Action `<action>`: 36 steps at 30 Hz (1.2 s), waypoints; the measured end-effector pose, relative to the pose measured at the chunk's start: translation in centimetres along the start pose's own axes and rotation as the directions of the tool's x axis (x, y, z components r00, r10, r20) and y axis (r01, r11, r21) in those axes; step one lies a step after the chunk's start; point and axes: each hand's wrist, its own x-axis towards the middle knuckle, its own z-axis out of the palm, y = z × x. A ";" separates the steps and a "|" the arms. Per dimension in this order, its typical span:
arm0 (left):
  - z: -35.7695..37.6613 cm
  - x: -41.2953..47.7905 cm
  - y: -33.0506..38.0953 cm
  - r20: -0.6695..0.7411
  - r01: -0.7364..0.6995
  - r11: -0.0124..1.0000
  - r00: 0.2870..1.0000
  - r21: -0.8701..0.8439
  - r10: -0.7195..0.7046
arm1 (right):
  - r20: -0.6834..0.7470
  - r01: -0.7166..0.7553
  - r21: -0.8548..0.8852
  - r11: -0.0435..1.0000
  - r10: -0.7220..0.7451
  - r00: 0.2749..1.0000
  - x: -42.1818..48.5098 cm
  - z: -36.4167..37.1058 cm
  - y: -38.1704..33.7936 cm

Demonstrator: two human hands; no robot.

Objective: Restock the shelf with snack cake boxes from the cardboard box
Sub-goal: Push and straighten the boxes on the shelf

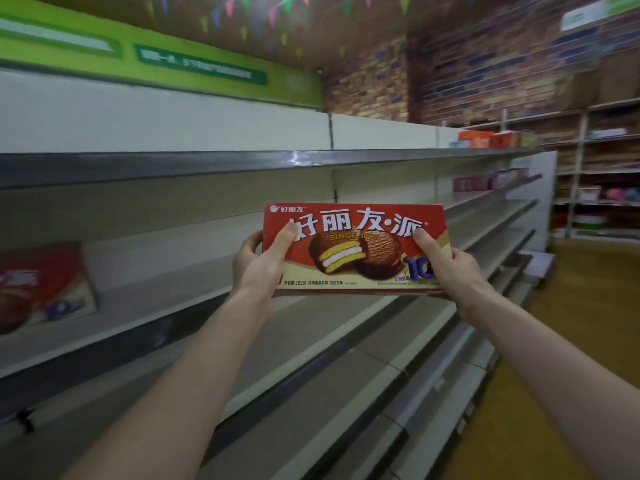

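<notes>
Both hands grip red "好丽友·派" box [353,249].

Glossy cardboard snack cake box [356,249], smooth grey metal shelf [207,164]

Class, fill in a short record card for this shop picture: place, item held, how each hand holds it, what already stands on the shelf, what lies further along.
place: shop aisle, grey shelf
item held: red snack cake box, front facing the camera
left hand: grips the box's left end
right hand: grips the box's right end
already shelved: matching red box at far left, blurred
further along: blurred packages on the upper shelf
</notes>
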 end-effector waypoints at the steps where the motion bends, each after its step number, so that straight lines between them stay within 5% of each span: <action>1: -0.7 -0.1 0.3 -0.027 -0.010 1.000 1.000 0.002 0.010 | 0.030 0.008 -0.001 1.000 -0.008 1.000 0.4 0.6 -0.2; 18: -13.5 -3.9 3.0 -0.377 -0.078 0.989 0.919 0.125 0.120 | 0.527 0.061 0.121 0.991 -0.116 0.842 -0.8 13.4 -3.7; 36: -33.6 -2.8 6.2 -0.487 0.038 0.907 0.853 0.420 0.190 | 0.686 0.010 0.210 0.978 -0.155 0.711 -6.3 35.2 -6.4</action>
